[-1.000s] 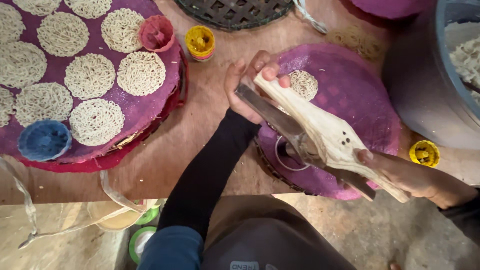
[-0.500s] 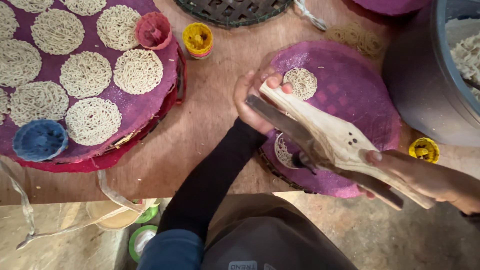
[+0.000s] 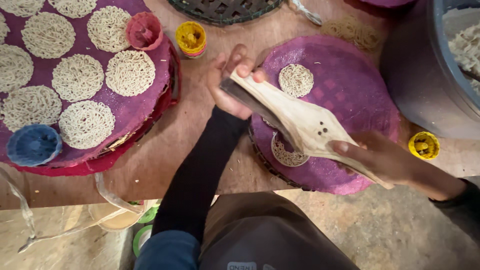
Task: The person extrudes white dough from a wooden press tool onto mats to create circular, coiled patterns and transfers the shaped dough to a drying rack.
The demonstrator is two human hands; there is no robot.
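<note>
Right hand (image 3: pixel 380 160) clamped round near handle of wooden press (image 3: pixel 300 122); left hand (image 3: pixel 232 82) gripping far end. Press swung flatter than a second ago, fresh noodle disc (image 3: pixel 287 150) now under it on purple woven mat (image 3: pixel 350 80); second lacy disc (image 3: pixel 296 80) beyond; yellow cup (image 3: pixel 424 145) right of grip

Small food-making workshop, noodle production. Evidence: worn wooden bench (image 3: pixel 200 135); stacked purple woven trays (image 3: pixel 145 112) carrying round noodle nests (image 3: pixel 130 72); grey tub of dough (image 3: pixel 462 47); small coloured moulds (image 3: pixel 191 38); rough concrete floor (image 3: pixel 400 230).
</note>
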